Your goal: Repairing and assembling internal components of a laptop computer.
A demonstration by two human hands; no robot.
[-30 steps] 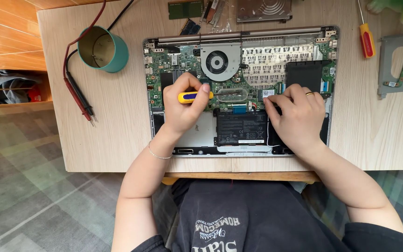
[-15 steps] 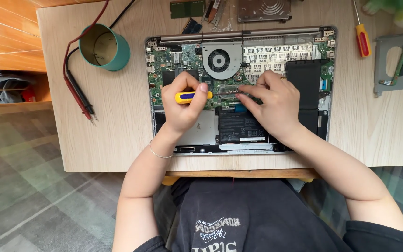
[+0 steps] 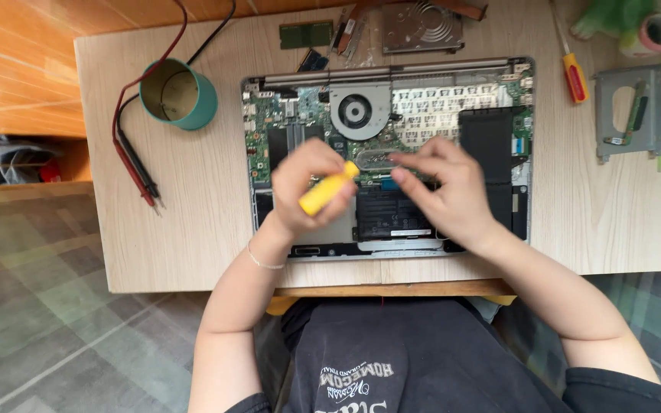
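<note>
An opened laptop (image 3: 392,153) lies on a wooden desk. Over its middle, the left hand (image 3: 304,187) grips a yellow screwdriver (image 3: 329,187); the right hand (image 3: 449,187) pinches fingertips together beside the tip, seemingly mid-unscrewing; steady alignment seems needed.

Both hands crowd the middle of the opened laptop (image 3: 269,138), the left hand (image 3: 304,187) gripping a yellow screwdriver (image 3: 327,189) and the right hand (image 3: 453,191) just beside it, leaving the fan (image 3: 357,111) and upper board open from above. Bare table (image 3: 193,222) lies left of the laptop below a green cup (image 3: 180,94) and probe leads (image 3: 135,157); on the right, a red screwdriver (image 3: 575,76) and metal bracket (image 3: 627,111) stand along the far edge
</note>
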